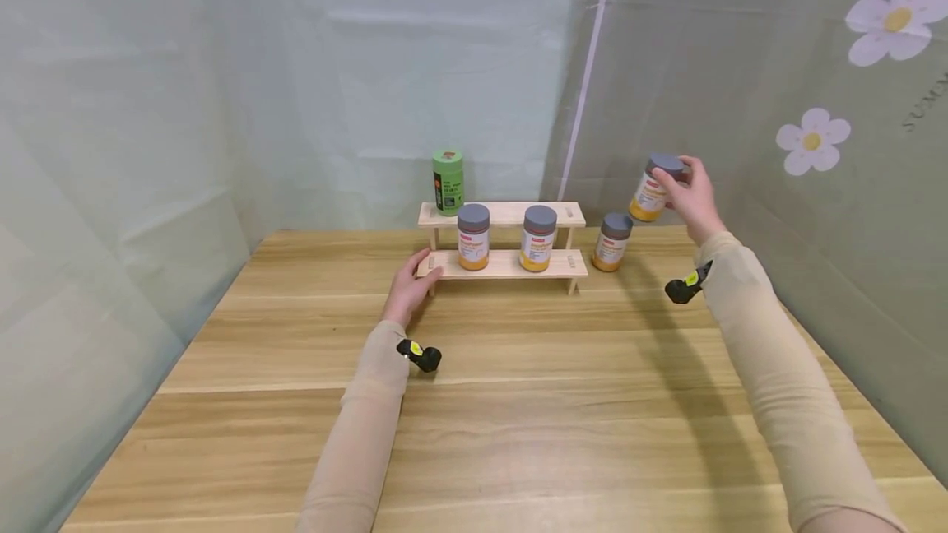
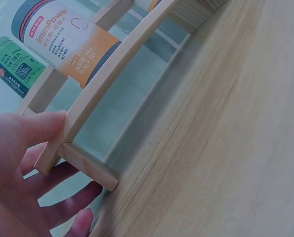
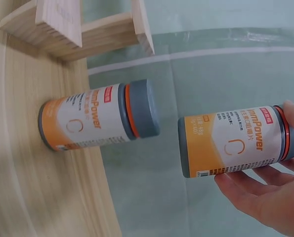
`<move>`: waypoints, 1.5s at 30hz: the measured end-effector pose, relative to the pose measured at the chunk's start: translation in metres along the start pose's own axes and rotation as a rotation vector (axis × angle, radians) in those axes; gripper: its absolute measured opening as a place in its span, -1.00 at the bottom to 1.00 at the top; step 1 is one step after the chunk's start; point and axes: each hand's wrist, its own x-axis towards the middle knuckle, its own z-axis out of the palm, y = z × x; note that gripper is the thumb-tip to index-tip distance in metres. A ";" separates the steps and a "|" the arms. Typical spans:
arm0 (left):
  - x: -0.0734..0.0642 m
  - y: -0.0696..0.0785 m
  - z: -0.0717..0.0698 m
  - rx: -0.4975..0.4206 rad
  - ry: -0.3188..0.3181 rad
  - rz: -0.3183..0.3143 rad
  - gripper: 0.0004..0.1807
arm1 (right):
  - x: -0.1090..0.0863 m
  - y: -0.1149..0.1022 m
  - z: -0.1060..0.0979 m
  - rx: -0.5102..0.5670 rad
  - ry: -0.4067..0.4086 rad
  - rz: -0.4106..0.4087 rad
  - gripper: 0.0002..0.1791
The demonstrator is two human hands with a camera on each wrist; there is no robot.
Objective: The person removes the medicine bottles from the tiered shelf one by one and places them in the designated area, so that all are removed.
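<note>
My right hand (image 1: 694,197) grips a vitamin bottle (image 3: 231,140) with a grey lid and a white and orange label near its lid, raised above the table. Below and left of it, a matching bottle (image 1: 612,243) stands on the table beside the rack. With its thumb on top and fingers beneath, my left hand (image 1: 409,286) pinches the left end of the lower shelf of a two-tier wooden rack (image 1: 507,264). Two more such bottles, a left one (image 1: 473,238) and a right one (image 1: 537,239), stand on that lower shelf. On the upper shelf's left end is a green bottle (image 1: 448,182).
The wood-grain table (image 1: 518,401) runs back to a pale cloth curtain (image 1: 459,48) behind the rack. Another curtain side with printed flowers (image 1: 812,141) borders the right. A small black camera sits on each wrist.
</note>
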 end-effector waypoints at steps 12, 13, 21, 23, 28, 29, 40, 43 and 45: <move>0.000 0.002 0.001 -0.011 -0.008 -0.005 -0.33 | -0.001 0.018 -0.007 -0.053 0.007 0.025 -0.13; 0.001 0.002 0.001 -0.017 -0.008 -0.007 -0.33 | -0.001 0.020 -0.007 -0.064 0.002 0.026 -0.13; 0.001 0.000 0.001 -0.025 -0.008 -0.019 -0.33 | -0.003 0.032 -0.006 -0.062 -0.009 0.059 -0.21; 0.001 0.001 0.001 -0.029 -0.005 -0.018 -0.33 | -0.003 0.036 -0.006 -0.068 -0.008 0.065 -0.20; 0.001 0.001 0.000 -0.024 -0.004 -0.019 -0.33 | -0.001 0.043 -0.006 -0.089 -0.009 0.084 -0.19; 0.001 0.002 0.000 -0.022 -0.003 -0.020 -0.33 | -0.001 0.044 -0.005 -0.089 -0.012 0.088 -0.19; 0.003 0.001 0.001 -0.008 -0.006 -0.019 -0.33 | -0.001 0.058 -0.002 -0.089 -0.030 0.122 -0.19; 0.003 0.000 0.001 -0.015 0.004 -0.010 -0.33 | -0.002 0.063 -0.001 -0.085 -0.031 0.122 -0.19; 0.003 0.000 0.001 -0.016 0.010 0.000 -0.34 | -0.003 0.067 -0.001 -0.086 -0.037 0.122 -0.18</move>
